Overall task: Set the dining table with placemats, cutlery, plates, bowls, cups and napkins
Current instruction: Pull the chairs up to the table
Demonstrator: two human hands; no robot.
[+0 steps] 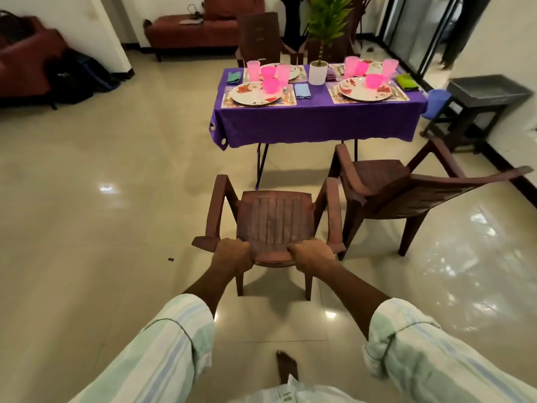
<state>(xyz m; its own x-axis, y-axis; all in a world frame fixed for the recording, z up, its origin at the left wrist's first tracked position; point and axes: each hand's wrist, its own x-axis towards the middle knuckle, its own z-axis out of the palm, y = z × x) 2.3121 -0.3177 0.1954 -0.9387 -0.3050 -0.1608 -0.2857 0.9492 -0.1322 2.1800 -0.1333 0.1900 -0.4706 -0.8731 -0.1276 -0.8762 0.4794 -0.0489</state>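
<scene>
Both hands are closed over the top edge of a brown plastic chair's backrest: the left hand (232,254) wraps the left part of the rail and the right hand (311,255) the right part, fingers curled over the front and palms behind. Gripping at two spaced points keeps the chair (273,219) square to the person and, in all likelihood, allows it to be pushed or lifted without twisting. The seat faces the dining table (316,123), which stands well apart across the tiled floor. A second chair (386,187) stands just beside the held one, angled toward the table's near right end. The table is covered with a purple cloth and appears fully laid: floral plates (255,93) rest on placemats (292,100), pink cups (253,69) and pink bowls (270,85) stand on or beside the plates, folded napkins (302,91) lie alongside (cutlery is too small to confirm), and a potted plant (318,71) marks the centre. The remaining step is judged to be seating placement.
</scene>
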